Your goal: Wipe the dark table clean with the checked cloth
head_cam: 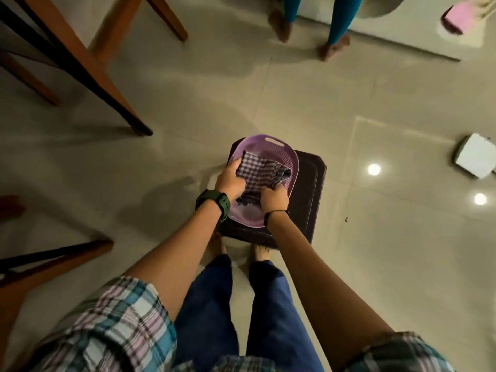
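A small dark table [308,191] stands on the floor in front of my feet. On it sits a lilac plastic basket [279,151], covering most of the top. The purple-and-white checked cloth [257,173] lies crumpled inside the basket. My left hand [230,181], with a green watch on its wrist, grips the cloth's left side. My right hand [273,201] pinches the cloth's near right edge. Both hands are inside the basket.
Wooden chair legs [88,68] stand at the upper left and another wooden frame [53,256] at the lower left. A person's bare feet [332,49] stand at the top. A white box [475,159] lies on the tiled floor at the right.
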`<move>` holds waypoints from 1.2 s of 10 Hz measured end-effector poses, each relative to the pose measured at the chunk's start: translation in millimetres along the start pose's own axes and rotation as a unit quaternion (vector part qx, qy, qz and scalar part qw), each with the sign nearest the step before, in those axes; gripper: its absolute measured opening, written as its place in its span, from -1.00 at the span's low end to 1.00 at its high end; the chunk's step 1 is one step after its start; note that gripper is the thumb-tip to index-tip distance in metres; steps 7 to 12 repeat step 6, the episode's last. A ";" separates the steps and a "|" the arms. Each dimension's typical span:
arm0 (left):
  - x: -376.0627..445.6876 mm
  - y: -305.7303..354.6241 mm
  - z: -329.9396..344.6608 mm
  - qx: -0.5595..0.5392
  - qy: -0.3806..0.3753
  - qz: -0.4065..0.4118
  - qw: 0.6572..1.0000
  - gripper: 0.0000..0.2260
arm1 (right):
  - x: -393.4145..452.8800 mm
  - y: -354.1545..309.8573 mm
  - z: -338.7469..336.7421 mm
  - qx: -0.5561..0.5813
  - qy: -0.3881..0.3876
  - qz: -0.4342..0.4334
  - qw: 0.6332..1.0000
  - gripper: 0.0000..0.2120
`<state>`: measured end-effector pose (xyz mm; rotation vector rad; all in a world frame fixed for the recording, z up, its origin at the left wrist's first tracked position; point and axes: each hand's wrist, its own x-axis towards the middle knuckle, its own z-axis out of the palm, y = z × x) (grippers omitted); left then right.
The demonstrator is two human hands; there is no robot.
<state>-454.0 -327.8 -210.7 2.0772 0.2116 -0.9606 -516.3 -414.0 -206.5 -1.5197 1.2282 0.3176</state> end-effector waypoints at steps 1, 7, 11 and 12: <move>10.1 -2.5 2.6 0.051 -0.022 -0.009 0.998 -0.43 | 18.7 9.4 21.6 -0.014 -0.016 0.051 0.998 -0.66; -27.4 24.1 -30.9 0.025 0.018 0.018 0.999 -0.71 | -2.6 -22.7 0.1 -0.018 0.038 -0.006 0.999 -0.65; -27.4 24.1 -30.9 0.025 0.018 0.018 0.999 -0.71 | -2.6 -22.7 0.1 -0.018 0.038 -0.006 0.999 -0.65; -27.4 24.1 -30.9 0.025 0.018 0.018 0.999 -0.71 | -2.6 -22.7 0.1 -0.018 0.038 -0.006 0.999 -0.65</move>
